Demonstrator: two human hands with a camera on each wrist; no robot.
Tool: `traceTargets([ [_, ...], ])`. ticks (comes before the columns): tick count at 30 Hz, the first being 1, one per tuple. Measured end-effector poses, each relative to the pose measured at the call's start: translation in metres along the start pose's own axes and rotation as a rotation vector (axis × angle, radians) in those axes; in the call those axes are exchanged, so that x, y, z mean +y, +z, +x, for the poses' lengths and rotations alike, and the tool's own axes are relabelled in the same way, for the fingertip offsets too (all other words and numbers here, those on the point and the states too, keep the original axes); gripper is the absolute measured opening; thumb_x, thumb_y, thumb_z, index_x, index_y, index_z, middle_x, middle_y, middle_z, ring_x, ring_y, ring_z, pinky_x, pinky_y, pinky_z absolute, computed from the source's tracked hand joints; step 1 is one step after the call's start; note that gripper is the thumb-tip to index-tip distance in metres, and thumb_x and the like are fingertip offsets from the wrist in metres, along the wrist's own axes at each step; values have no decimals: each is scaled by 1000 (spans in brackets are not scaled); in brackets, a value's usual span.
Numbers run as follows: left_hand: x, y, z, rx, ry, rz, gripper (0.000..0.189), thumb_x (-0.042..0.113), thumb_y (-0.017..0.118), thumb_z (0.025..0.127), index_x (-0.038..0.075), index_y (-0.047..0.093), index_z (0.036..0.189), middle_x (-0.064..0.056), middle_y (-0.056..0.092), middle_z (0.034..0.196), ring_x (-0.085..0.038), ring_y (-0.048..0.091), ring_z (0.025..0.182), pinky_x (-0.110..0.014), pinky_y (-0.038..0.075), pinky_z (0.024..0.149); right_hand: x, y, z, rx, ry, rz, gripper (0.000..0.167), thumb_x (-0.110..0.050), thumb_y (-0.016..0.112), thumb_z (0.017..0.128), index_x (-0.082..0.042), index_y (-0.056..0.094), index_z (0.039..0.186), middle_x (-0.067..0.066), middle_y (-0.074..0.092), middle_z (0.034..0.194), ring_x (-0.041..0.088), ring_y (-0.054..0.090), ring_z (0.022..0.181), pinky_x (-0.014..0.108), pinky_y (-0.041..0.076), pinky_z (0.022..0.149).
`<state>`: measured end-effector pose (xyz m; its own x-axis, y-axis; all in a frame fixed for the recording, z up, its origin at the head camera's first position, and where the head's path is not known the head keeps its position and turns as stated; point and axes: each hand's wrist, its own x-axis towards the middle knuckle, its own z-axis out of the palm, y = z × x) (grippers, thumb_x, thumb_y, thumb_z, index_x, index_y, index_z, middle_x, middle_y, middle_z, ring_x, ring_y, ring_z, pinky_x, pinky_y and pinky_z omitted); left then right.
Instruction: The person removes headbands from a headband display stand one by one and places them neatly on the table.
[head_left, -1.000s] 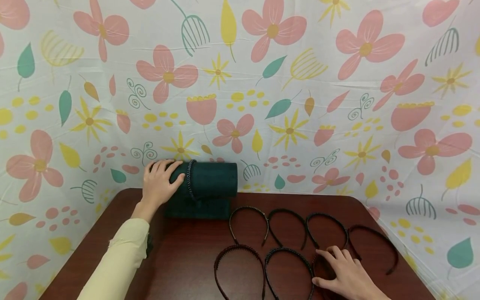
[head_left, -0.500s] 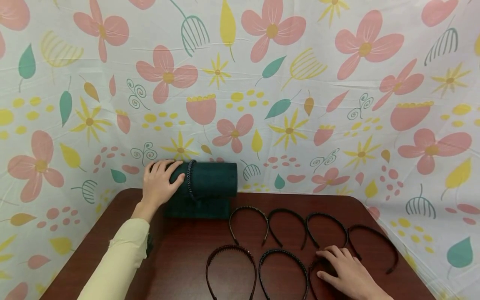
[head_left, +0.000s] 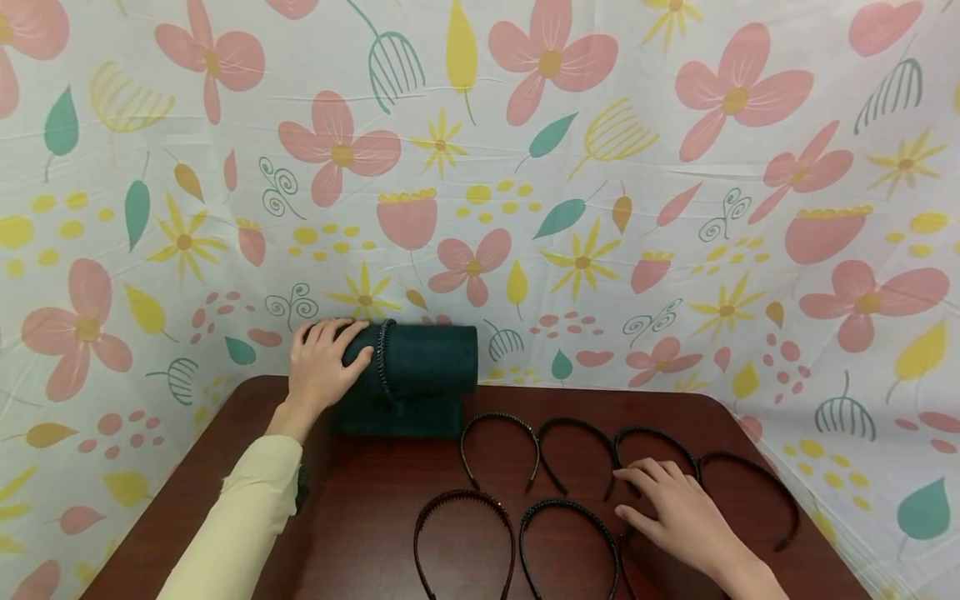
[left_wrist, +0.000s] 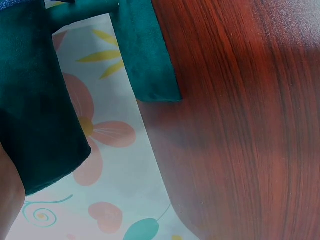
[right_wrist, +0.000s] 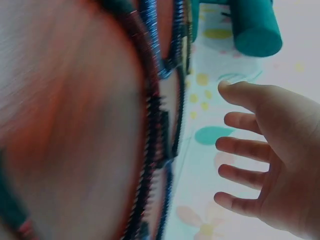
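My left hand (head_left: 318,362) grips the left end of a dark green velvet roll-shaped display stand (head_left: 435,354), fingers over the top and thumb in front. A dark beaded headband (head_left: 383,354) sits around the roll beside my thumb. Above the headbands on the right hovers my right hand (head_left: 671,512), fingers extended and holding nothing; the right wrist view shows its fingers (right_wrist: 242,149) spread. In front lie a brown toothed headband (head_left: 462,493), a black beaded headband (head_left: 570,502) and another headband (head_left: 626,575), mostly hidden below this hand.
Behind them, a row of thin headbands lies across the brown wooden table (head_left: 375,508), from a beaded headband (head_left: 498,415) to a plain dark headband (head_left: 757,467) near the right edge. A flower-printed cloth (head_left: 525,192) hangs close behind the table.
The front-row headbands have shifted left, mostly by half a second ago. My right hand has since lifted off the front-right headband and moved slightly back. The left hand keeps its place on the stand.
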<state>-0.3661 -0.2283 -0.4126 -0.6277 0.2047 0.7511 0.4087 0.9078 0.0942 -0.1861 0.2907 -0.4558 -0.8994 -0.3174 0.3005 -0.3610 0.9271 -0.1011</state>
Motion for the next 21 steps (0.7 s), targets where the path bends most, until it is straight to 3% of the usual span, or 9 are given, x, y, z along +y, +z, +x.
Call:
traceTargets([
  [10, -1, 0, 0, -10, -7, 10, 49, 49, 58, 92, 24, 62, 134, -11, 61, 133, -33, 52, 124, -57, 29, 112, -31, -9, 26, 67, -107, 0, 40, -51, 67, 90, -28, 67, 122, -11, 61, 119, 18, 57, 110, 46, 49, 83],
  [21, -1, 1, 0, -5, -3, 12, 49, 49, 57, 92, 24, 62, 134, -11, 61, 133, -33, 52, 124, -57, 30, 111, -62, -17, 63, 107, -216, -11, 41, -43, 70, 90, -23, 66, 125, -5, 62, 121, 21, 56, 114, 48, 49, 88],
])
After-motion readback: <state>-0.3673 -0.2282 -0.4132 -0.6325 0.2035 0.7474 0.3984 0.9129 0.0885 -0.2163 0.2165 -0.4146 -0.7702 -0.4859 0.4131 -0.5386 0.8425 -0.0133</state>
